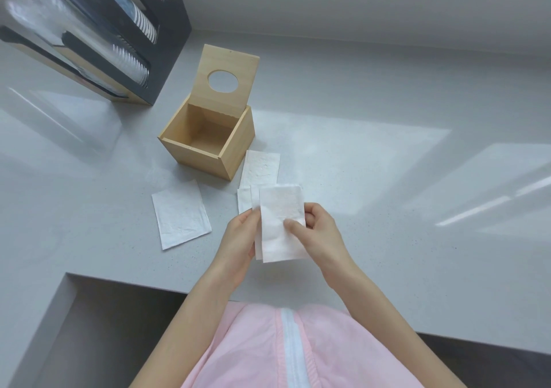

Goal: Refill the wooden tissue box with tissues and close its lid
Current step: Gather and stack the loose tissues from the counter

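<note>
The wooden tissue box [232, 155] stands on the grey counter with nothing visible inside. Its hinged lid [235, 68], with a round hole, stands open and tilted back. Just in front of the box, both hands hold a small stack of folded white tissues [280, 217]. My left hand [241, 238] grips the stack's left edge. My right hand [316, 232] holds the right side, thumb pressed on the top sheet. One folded tissue [180, 214] lies flat on the counter to the left. Another tissue [261, 170] lies beside the box's right front corner.
A black-and-wood organiser [125, 29] holding stacked cups and lids stands at the back left. The grey counter [387, 179] runs along the wall, and its front edge has a cut-out at lower left [98, 313]. A pink garment [283, 349] covers my body below.
</note>
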`<action>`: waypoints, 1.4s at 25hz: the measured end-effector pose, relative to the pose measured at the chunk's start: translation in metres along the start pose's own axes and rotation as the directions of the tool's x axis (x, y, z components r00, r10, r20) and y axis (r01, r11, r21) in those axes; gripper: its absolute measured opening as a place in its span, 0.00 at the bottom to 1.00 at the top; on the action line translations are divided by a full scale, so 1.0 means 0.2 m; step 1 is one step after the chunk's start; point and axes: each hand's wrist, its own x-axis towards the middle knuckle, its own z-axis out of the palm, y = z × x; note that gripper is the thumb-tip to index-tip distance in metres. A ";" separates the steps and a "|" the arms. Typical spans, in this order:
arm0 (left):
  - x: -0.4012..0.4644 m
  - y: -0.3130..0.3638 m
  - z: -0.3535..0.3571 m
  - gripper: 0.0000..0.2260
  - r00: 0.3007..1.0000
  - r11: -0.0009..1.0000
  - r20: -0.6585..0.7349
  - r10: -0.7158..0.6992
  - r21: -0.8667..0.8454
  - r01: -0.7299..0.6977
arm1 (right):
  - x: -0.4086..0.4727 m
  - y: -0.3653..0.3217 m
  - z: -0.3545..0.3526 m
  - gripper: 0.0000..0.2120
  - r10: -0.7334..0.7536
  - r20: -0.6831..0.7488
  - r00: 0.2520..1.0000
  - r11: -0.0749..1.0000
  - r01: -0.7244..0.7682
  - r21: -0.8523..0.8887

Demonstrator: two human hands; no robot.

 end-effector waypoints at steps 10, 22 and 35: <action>-0.01 0.00 -0.04 0.15 0.999 0.997 0.037 -0.018 -0.072 0.020 | 0.02 -0.01 0.05 0.07 -0.039 -0.055 0.998 0.995 0.034 -0.095; -0.04 0.06 -0.22 0.09 1.000 1.000 0.029 0.005 0.009 -0.005 | 0.01 -0.08 0.26 0.06 -0.063 -0.076 0.995 0.983 0.049 -0.179; -0.02 0.09 -0.44 0.10 0.996 0.997 -0.063 -0.058 -0.060 0.054 | 0.15 -0.01 0.20 0.19 -0.030 -0.290 0.957 0.842 -0.132 -0.523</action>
